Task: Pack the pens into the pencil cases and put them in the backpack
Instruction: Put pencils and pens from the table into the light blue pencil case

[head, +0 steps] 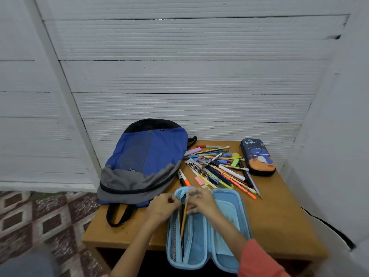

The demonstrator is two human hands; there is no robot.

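- Head view: a light blue pencil case [207,226] lies wide open at the near edge of the wooden table [279,216], its near end jutting past the edge.
- The left hand [161,206] sits at the far left corner of the case, its fingers curled and pinching the edge of the mesh pocket in the left half.
- The right hand [201,200] is just beside it over the far middle of the case, its fingers curled round the top end of a yellow pencil [184,216].
- The pencil runs lengthwise down the left half of the case, alongside a few dark pens already in the pocket; its upper end stands between the two hands.
- The loose pens [217,168] lie in a jumbled heap on the table beyond the hands, near the far end of the open case but apart from both hands.
- A pink eraser [199,180] lies at the near side of the heap, just beyond the right hand.
- A dark pencil case [257,156] with a cartoon print lies zipped shut to the right of the heap, well apart from the hands.
- The blue and grey backpack [145,156] lies flat on the left part of the table, its grey end and black strap near the left hand and hanging over the table's edge.
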